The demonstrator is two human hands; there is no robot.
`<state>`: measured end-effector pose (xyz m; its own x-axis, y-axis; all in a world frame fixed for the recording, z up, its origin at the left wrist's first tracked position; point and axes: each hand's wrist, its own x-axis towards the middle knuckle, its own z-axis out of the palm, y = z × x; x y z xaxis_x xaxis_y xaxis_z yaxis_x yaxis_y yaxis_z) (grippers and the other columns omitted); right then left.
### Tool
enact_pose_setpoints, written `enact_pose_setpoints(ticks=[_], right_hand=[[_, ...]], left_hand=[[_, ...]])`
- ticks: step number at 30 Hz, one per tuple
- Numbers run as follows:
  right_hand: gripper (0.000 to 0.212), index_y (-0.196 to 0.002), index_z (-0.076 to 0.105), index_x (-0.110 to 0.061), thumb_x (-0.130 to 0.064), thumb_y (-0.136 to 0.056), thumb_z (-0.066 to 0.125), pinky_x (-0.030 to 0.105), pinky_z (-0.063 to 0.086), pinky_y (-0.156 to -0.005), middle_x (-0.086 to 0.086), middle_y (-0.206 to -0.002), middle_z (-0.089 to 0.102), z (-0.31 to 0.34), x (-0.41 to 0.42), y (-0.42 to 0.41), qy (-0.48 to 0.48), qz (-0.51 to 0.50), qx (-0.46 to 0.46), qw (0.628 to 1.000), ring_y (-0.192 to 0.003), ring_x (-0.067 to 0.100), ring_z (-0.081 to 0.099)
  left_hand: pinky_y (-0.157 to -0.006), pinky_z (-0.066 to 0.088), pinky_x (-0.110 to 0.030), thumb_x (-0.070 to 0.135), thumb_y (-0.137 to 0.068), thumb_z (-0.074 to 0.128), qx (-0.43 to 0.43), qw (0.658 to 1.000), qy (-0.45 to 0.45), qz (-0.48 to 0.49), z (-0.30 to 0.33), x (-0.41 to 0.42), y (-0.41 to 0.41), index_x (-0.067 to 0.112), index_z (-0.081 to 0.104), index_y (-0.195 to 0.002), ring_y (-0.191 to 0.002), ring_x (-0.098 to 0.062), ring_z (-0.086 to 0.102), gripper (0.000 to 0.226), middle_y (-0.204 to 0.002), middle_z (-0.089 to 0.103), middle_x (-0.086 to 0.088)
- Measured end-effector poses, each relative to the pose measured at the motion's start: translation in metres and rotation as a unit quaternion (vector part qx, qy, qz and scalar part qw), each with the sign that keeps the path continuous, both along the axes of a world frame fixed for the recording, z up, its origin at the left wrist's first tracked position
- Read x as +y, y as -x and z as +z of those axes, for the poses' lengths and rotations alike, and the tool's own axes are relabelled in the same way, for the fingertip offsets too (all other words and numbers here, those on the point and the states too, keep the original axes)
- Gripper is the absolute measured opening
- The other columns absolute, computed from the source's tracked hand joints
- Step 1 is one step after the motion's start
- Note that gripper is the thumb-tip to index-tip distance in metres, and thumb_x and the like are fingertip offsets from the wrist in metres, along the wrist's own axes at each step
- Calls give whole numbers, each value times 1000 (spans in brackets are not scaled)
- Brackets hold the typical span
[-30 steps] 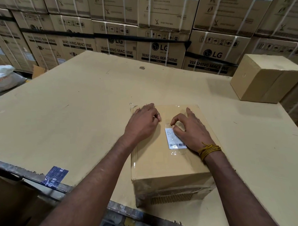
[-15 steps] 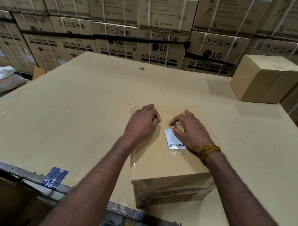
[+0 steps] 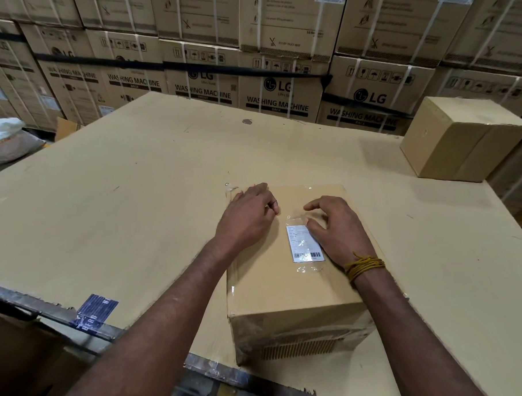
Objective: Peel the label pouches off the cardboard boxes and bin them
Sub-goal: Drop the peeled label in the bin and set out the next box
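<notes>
Label pouch point(image 3: 304, 244) flat on box point(image 3: 290, 283); right hand point(image 3: 337, 230) fingers curled, picking its twelve-o'clock edge; left hand point(image 3: 248, 216) pressing the box, fingers relaxed.

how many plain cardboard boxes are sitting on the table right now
2. One box sits at the near edge under both hands, with the label pouch on top. The other box sits at the table's far right corner. Any beyond the frame would be hidden.
</notes>
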<state>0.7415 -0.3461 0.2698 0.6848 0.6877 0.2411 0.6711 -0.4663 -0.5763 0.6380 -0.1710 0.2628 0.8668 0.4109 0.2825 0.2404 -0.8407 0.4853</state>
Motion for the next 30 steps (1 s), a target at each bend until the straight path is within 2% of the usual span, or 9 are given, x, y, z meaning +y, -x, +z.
enact_pose_setpoints(ticks=[2, 5, 7, 11, 14, 17, 21, 26, 30], right_hand=[[24, -113, 69, -23, -19, -91, 61, 14, 33, -90, 2, -129, 56, -2, 2, -1, 17, -3, -7, 1000, -122, 11, 50], [16, -99, 69, -22, -15, -89, 60, 5, 32, -79, 0, -116, 61, -2, 4, 0, 5, 0, -19, 1000, -104, 8, 53], [11, -93, 64, -25, -15, -89, 59, 10, 35, -76, -1, -110, 62, 0, 4, 1, 5, 1, -29, 1000, -95, 7, 52], [17, -105, 69, -23, -22, -89, 62, 34, 47, -88, 1, -113, 60, 2, 7, 2, 26, -14, -48, 998, -103, 17, 57], [12, -98, 72, -24, -26, -88, 66, 41, 50, -87, 1, -111, 62, 7, 10, 3, 33, -30, -53, 998, -99, 22, 61], [6, -91, 69, -22, -27, -89, 66, 43, 49, -84, 2, -107, 62, 9, 12, 6, 51, -39, -79, 995, -96, 24, 60], [10, -93, 66, -20, -26, -95, 58, 38, 44, -84, 2, -111, 59, 9, 13, 9, 74, -49, -96, 991, -98, 26, 57], [14, -101, 63, -20, -25, -100, 50, 38, 39, -85, 3, -117, 55, 10, 13, 11, 100, -51, -94, 989, -103, 29, 56], [13, -100, 60, -19, -22, -100, 47, 39, 40, -84, 4, -114, 54, 9, 12, 13, 88, -43, -96, 991, -98, 30, 57]], left_hand=[[-109, 27, -33, 13, -93, 46, 0, 1000, 2, -1, 0, 0, 0, 28, 57, -89, -133, -11, 42, 20, -137, 52, 4], [-105, 25, -29, 12, -93, 45, -2, 1000, -3, 4, 0, 0, -1, 24, 61, -91, -132, -11, 43, 20, -138, 52, 2], [-103, 24, -27, 12, -93, 44, 0, 1000, -1, 3, 0, 0, -1, 23, 61, -92, -133, -10, 41, 20, -140, 52, 1], [-111, 26, -33, 13, -93, 45, 2, 1000, 3, -2, -1, 1, -1, 31, 54, -87, -141, -8, 34, 21, -147, 48, 1], [-112, 25, -33, 14, -94, 45, 5, 1000, 5, 0, -1, 0, -1, 31, 54, -88, -142, -9, 33, 20, -151, 45, 0], [-112, 27, -34, 15, -94, 44, 7, 1000, 5, 3, 0, 0, 0, 31, 53, -87, -140, -11, 36, 20, -149, 46, 0], [-111, 24, -32, 14, -95, 44, 6, 1000, 4, 4, 0, 0, 0, 30, 54, -89, -144, -10, 32, 20, -152, 44, 0], [-103, 33, -34, 13, -92, 44, 1, 1000, 0, 0, -1, -1, -1, 31, 51, -84, -136, -13, 41, 21, -128, 56, 2], [-102, 29, -30, 12, -93, 44, -2, 1000, -2, 2, 0, -2, 0, 29, 53, -86, -137, -13, 40, 20, -136, 53, 2]])
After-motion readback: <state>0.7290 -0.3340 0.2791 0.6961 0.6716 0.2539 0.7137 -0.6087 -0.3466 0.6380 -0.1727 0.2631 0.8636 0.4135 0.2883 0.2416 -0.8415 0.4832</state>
